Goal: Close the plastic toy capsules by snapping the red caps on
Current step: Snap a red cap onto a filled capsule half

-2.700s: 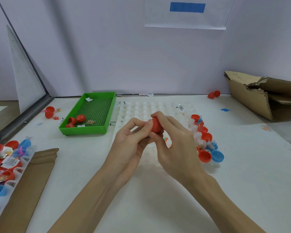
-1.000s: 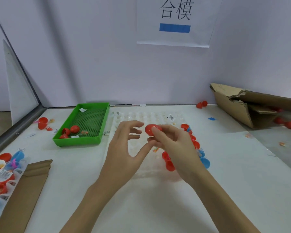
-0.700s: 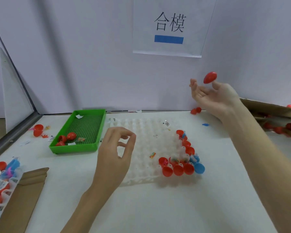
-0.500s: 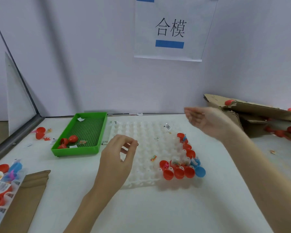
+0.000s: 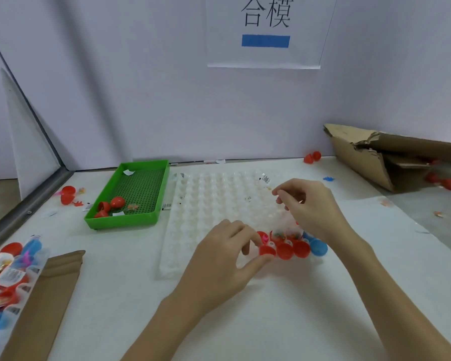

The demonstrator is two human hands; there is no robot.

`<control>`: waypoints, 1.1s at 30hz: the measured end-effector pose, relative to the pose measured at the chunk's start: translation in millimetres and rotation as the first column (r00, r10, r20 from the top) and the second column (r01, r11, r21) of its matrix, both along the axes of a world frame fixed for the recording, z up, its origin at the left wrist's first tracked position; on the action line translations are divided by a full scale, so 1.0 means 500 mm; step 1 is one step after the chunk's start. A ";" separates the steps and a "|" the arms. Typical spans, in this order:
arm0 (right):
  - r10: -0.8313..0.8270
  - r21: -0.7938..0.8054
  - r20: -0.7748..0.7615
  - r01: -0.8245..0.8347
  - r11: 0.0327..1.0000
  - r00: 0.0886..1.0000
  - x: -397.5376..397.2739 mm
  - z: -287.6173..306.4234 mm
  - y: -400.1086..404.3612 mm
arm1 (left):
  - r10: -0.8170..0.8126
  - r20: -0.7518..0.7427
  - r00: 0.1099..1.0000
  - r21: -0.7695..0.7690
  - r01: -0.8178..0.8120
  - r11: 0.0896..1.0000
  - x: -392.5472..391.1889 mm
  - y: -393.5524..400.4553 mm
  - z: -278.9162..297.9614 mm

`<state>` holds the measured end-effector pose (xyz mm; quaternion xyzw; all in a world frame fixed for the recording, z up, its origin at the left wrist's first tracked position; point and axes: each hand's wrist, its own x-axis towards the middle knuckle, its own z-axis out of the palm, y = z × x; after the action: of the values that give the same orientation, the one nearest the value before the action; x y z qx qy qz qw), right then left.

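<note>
- Both hands are back down at the tray; half a second ago the right hand was raised and empty near the box, the left hand idle over the tray.
- Capsules sit in the tray's near right corner: a row of red caps, a blue one at the right end.
- Left hand: thumb and forefinger curl round the leftmost red cap, pinching or about to; contact looks likely.
- Right hand: fingers loosely bent over the capsules behind the row; cannot tell whether it holds anything.
- Risk: lifting one capsule may drag its close-packed neighbours out, scattering the small toys inside.
- Risk: a cap pressed off-axis may not snap, or may squirt away.
- Risk: the light tray may slide under a sideways pull.
- Outward: green bin with red pieces at left, cardboard and a second capsule batch at near left.
</note>
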<state>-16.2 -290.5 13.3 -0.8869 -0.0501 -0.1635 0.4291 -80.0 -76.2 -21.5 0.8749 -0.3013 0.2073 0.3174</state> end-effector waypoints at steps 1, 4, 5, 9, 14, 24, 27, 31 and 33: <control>-0.002 -0.017 0.008 0.003 1.000 1.000 -0.003 0.000 -0.007 | 0.004 0.033 0.999 0.033 -0.005 0.999 0.000 -0.004 -0.002; 0.020 -0.118 -0.021 -0.023 0.993 1.000 -0.016 0.004 -0.029 | 0.005 0.088 0.996 0.069 -0.011 0.998 0.000 -0.013 -0.009; 0.030 -0.157 -0.030 -0.035 0.987 0.999 -0.019 0.006 -0.035 | 0.013 0.096 0.995 0.063 -0.019 0.998 0.001 -0.015 -0.010; 0.005 -0.187 0.035 0.001 0.982 0.999 -0.022 0.017 -0.062 | 0.039 0.082 0.996 0.025 -0.041 0.999 -0.001 -0.021 -0.016; -0.075 -0.175 0.098 0.092 0.980 0.992 -0.012 0.014 -0.085 | 0.063 0.049 0.997 0.019 -0.064 0.998 -0.009 -0.035 -0.017; -0.053 -0.097 0.137 0.067 0.993 0.989 -0.014 0.011 -0.065 | 0.090 0.222 0.971 0.044 -0.102 0.994 -0.010 -0.078 -0.035; 0.001 0.075 0.057 -0.005 0.997 0.998 -0.015 0.014 -0.057 | 0.081 0.221 0.972 -0.008 -0.081 0.997 -0.013 -0.079 -0.038; 0.068 0.244 -0.028 -0.059 0.968 0.997 -0.025 0.024 -0.044 | 0.100 0.282 0.954 -0.072 -0.083 0.994 -0.014 -0.070 -0.031; 0.088 0.262 -0.060 -0.070 0.963 0.994 -0.032 0.034 -0.040 | 0.130 0.289 0.948 -0.118 -0.100 0.988 -0.011 -0.062 -0.025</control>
<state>-32.0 -310.4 30.3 -0.8258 -0.0483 -0.1199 0.5490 -85.6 -107.3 -34.1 0.8328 -0.2829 0.3692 0.3002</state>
